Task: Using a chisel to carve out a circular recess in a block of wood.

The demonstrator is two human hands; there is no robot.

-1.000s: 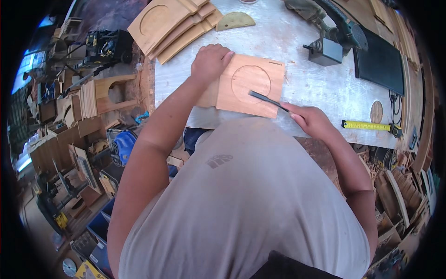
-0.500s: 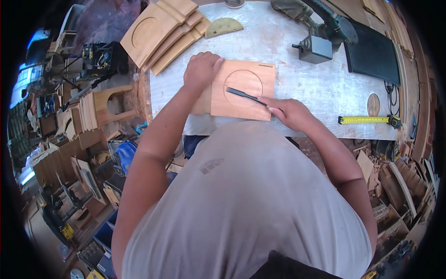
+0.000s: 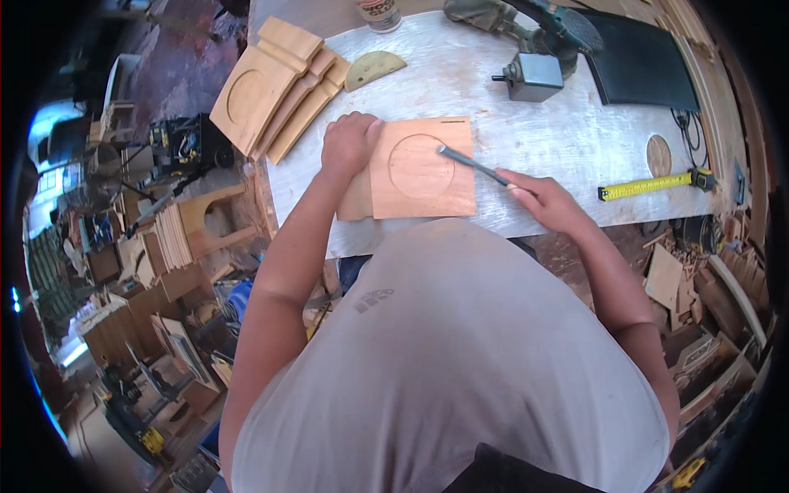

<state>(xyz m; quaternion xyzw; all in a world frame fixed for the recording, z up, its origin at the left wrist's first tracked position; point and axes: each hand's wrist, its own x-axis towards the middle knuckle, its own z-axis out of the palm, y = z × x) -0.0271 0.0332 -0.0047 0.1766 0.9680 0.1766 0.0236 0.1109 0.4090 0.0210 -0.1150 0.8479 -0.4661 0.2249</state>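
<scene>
At 12 o'clock in the head view, a flat, square, light-brown wooden board (image 3: 421, 174) lies under the left hand (image 3: 352, 146) at its 10 o'clock (whether gripping, I cannot tell), while the right hand (image 3: 544, 200), at 3 o'clock, grips a slim grey metal chisel-like tool (image 3: 477, 164), apparently to trim the circular outline, which calls for steady tip placement.

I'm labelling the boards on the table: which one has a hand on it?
The board in front of the person, with the left hand at its upper left corner. The other boards lie fanned in a stack farther off, untouched.
</scene>
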